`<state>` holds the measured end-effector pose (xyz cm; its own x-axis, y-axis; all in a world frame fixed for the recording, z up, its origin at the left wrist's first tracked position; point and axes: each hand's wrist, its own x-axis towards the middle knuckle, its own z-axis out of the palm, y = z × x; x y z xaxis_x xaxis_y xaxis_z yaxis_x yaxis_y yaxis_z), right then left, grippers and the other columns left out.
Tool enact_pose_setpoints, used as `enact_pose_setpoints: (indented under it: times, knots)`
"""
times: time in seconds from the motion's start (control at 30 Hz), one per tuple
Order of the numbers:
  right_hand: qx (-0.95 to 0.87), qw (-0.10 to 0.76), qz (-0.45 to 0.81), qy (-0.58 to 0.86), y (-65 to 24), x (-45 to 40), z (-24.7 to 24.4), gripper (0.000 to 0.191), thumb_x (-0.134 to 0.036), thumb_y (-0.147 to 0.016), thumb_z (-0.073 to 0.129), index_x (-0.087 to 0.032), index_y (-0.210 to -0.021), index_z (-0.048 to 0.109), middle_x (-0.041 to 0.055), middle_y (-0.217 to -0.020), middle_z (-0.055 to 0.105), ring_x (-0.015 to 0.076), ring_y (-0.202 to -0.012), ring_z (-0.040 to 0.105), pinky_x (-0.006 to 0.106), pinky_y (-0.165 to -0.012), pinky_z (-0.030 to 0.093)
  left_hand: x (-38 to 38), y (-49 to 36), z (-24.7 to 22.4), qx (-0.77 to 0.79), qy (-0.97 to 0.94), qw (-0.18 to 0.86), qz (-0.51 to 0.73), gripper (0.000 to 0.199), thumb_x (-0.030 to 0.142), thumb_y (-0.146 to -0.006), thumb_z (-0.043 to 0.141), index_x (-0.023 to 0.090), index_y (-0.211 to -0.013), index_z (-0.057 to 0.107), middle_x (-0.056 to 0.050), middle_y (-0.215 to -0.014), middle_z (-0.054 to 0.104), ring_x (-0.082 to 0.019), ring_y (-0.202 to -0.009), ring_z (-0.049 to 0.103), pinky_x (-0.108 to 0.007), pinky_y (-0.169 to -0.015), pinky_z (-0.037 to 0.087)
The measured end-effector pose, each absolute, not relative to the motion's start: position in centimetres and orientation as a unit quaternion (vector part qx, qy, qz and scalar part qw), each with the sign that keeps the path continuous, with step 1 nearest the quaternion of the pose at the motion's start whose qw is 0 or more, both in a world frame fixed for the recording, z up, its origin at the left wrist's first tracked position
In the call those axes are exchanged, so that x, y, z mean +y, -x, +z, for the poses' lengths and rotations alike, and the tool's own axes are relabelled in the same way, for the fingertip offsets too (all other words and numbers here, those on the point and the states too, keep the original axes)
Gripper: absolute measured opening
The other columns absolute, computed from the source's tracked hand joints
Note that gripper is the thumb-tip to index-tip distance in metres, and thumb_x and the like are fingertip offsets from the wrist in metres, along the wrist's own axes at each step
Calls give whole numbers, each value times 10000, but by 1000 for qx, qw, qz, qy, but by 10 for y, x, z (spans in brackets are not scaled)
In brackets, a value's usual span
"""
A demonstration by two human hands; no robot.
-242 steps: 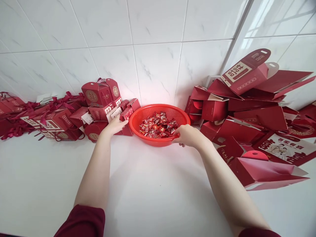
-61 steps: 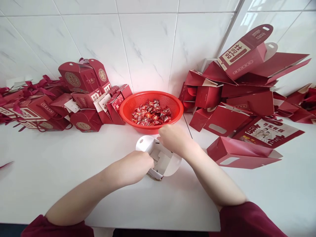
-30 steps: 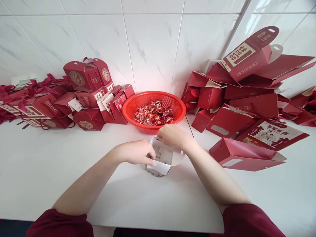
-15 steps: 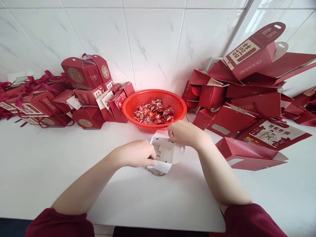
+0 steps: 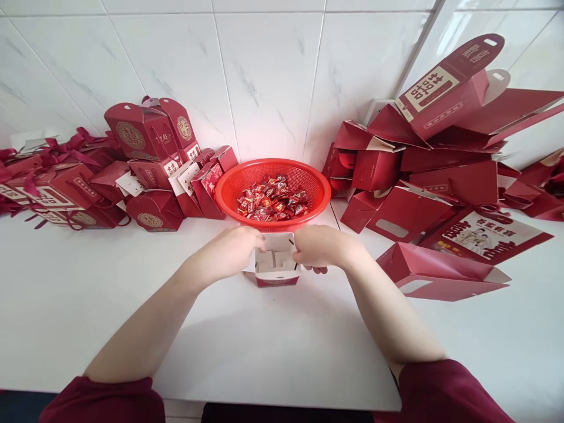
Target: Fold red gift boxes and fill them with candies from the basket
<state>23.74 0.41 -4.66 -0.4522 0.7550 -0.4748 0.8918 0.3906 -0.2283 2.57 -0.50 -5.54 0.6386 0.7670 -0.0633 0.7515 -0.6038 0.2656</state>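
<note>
A small red gift box, white inside, stands upright on the table with its top open. Its folded bottom flaps show, and no sweets lie on them. My left hand has its fingers closed at the box's left wall, where a white flap sticks out. At the right wall, the curled fingers of my right hand grip the edge. Just behind the box stands a red plastic basket holding many small red-wrapped sweets.
Stacked red gift boxes stand left of the basket, some with ribbon bows. To the right rises a loose pile of red boxes, one lying nearest on the white table. A tiled wall closes off the back.
The box has turned, so its red side now faces me and its rope handle is out of sight. My left hand moved up and left; my right hand came down to the right wall.
</note>
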Motion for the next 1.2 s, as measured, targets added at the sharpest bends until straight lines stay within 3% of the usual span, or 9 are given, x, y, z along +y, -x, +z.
enact_pose_setpoints:
  times: [0.17,0.37,0.53,0.63,0.77,0.9,0.97,1.1,1.2]
  knots:
    - [876,120,-174,-434,-235,-6,-44,333,-218,-904,452,-152,-641,645,42,-571,642,131,-483,515,270,-511,316,-7,-26,-49,440,-886,145,29,314,292,-958,436,212,-1115,695,-57,-1103,669,-208,-946,638,-305,-803,459]
    - [896,-14,-115,-428,-245,-9,-36,280,-296,-967,468,-173,-812,667,29,-715,662,122,-601,507,257,-551,273,-10,-25,-50,396,-892,219,-8,587,467,-894,594,297,-1438,455,-41,-1452,504,-240,-1251,534,-302,-983,419]
    - [856,-120,-79,-497,-243,18,-50,268,-304,-967,451,-203,-825,655,13,-767,686,131,-642,544,246,-564,293,-7,-31,-62,411,-880,236,-22,770,626,-842,601,340,-1510,348,-52,-1463,501,-279,-1266,526,-349,-1000,414]
    - [809,-138,-28,-571,-237,42,-69,279,-308,-972,427,-198,-930,680,52,-866,724,176,-767,614,259,-613,319,-1,-38,-72,399,-881,252,-42,853,714,-760,631,343,-1490,392,-77,-1454,492,-303,-1233,542,-370,-971,436]
    - [791,-142,-4,-595,-230,63,-88,394,-323,-1006,344,-152,-981,697,120,-1012,736,217,-910,648,280,-704,349,1,-42,-78,362,-900,241,-36,878,699,-721,677,309,-1469,433,-106,-1526,400,-359,-1368,399,-431,-1046,395]
    - [795,-122,-25,-593,-233,71,-95,489,-393,-1018,308,-172,-907,730,97,-944,758,200,-836,667,271,-671,345,-8,-44,-75,367,-908,203,-17,596,563,-856,585,334,-1398,495,-48,-1597,293,-368,-1438,281,-490,-1071,374]
    - [796,-121,-28,-593,-235,72,-97,508,-411,-1021,292,-180,-925,734,94,-958,760,205,-850,671,269,-662,341,-12,-46,-75,380,-908,178,-7,520,515,-893,537,340,-1381,500,-40,-1587,301,-364,-1427,296,-502,-1055,385]
    - [796,-123,-36,-591,-235,71,-100,521,-419,-1020,284,-175,-940,738,104,-970,758,218,-897,674,266,-676,345,-9,-55,-85,387,-907,166,13,713,646,-809,596,258,-1394,469,-122,-1472,426,-364,-1342,403,-502,-1054,381]
    - [793,-120,-52,-595,-235,72,-100,505,-410,-1016,292,-185,-949,739,100,-974,756,220,-927,672,271,-692,365,-2,-59,-93,380,-906,178,45,741,619,-787,634,207,-1376,454,-139,-1346,532,-332,-1251,488,-478,-1033,396]
